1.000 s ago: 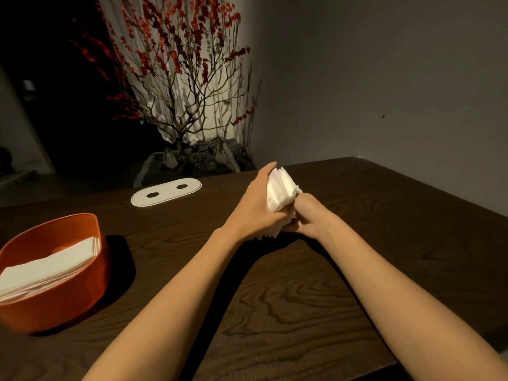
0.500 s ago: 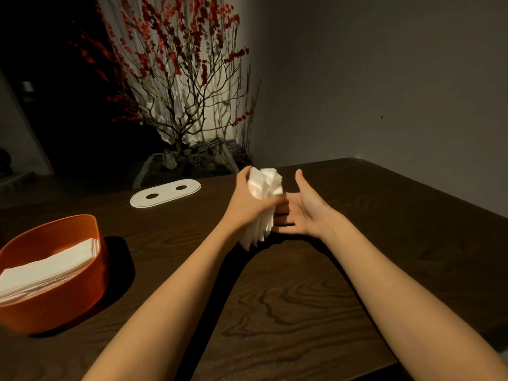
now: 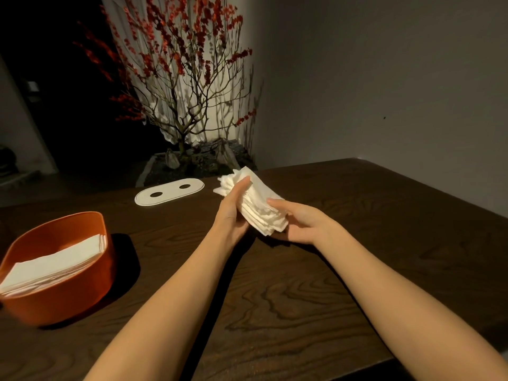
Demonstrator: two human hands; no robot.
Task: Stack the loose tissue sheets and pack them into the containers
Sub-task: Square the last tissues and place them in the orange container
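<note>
A wad of tissue sheets is being gripped above the table by both hands, left hand along its side, right hand cupping beneath, likely for squaring its edges. The orange container, already holding 1 stack, is being kept well apart at the left.

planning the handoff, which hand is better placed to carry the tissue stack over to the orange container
Left, probably. The orange container sits at the table's left edge, on the left hand's side, and that hand already holds the tissue stack. The right hand supports it from the far side and would have to cross over.
</note>
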